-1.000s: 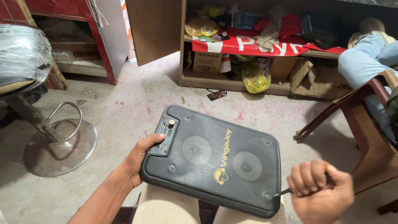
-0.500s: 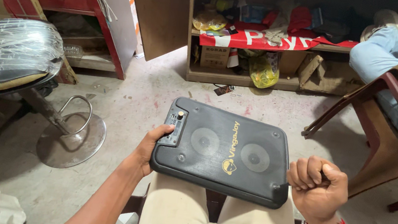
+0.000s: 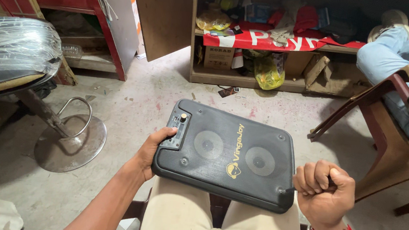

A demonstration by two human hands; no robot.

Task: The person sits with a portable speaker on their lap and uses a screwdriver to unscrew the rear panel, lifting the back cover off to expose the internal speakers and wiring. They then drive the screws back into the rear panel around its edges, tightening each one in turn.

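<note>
Speaker (image 3: 225, 154) lies flat on the lap — left hand (image 3: 155, 147) grips its edge, right hand (image 3: 323, 189) fisted at its corner.

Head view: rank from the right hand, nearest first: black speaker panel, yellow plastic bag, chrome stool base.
From the right hand:
1. Black speaker panel, touching it, on the lap just to its left.
2. Yellow plastic bag, ahead on the low shelf.
3. Chrome stool base, far left on the floor.
</note>
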